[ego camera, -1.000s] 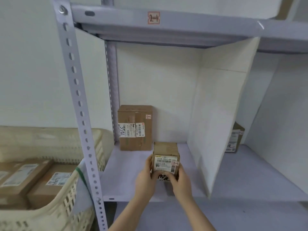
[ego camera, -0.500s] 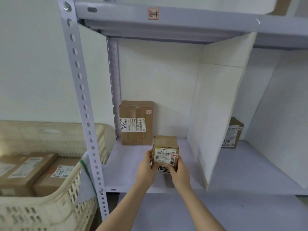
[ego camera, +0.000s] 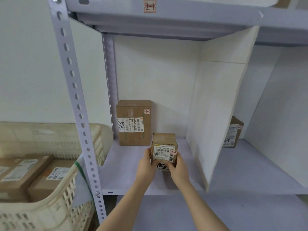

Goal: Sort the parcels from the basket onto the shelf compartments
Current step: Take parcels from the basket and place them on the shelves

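Now my left hand [ego camera: 146,165] and right hand [ego camera: 179,166] clasp the small 2-1 parcel [ego camera: 164,146], moved deeper into shelf compartment 2-1 [ego camera: 125,164], nearly placed.

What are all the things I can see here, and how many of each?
small parcel: one, brown with a white label, front of the compartment under the 2-1 tag, between both hands
bigger parcel: one, brown, upright at the back left of that compartment
far parcel: one, brown, next compartment to the right, partly hidden by the divider
parcels in the basket: at least two, brown, lower left
basket: one, cream, left of the shelf
divider: one, white, between the two compartments
shelf: one, pale lilac-grey
shelf tag: one, red-edged, reads 2-1, on the beam above
left hand: holds the small parcel's left side
right hand: holds its right side
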A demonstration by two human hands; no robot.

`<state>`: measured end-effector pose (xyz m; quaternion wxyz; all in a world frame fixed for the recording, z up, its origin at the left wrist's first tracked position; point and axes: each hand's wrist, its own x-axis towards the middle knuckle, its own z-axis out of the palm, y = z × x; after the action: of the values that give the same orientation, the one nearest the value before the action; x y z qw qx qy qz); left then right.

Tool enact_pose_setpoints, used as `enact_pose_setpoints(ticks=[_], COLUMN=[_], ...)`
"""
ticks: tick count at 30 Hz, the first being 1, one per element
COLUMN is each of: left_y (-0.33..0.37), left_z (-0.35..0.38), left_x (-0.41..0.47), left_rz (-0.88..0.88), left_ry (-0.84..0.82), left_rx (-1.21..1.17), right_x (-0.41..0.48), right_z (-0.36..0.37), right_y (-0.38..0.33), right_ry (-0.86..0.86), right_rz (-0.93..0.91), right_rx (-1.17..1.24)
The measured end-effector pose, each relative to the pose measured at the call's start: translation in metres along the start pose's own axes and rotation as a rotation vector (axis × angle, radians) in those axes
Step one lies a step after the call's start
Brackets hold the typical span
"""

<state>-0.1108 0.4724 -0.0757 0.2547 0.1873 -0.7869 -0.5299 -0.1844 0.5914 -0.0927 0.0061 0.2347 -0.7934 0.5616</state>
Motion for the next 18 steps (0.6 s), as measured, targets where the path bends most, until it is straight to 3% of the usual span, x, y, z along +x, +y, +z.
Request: enact_pose_setpoints(ticks=[12,18], left_y=[-0.017,-0.013], left_z=[0.028,0.038], left_x=[0.073,0.097], left_rz=[0.039,0.078], left_ry=[0.091,0.14], left_rx=[0.014,0.089], right_x=[0.082,0.114], right_z=[0.021,0.025], right_y=[0.032,0.033], right_ry=[0.042,0.038], right_rz=[0.024,-0.024], right_rx=[0.127,0.048])
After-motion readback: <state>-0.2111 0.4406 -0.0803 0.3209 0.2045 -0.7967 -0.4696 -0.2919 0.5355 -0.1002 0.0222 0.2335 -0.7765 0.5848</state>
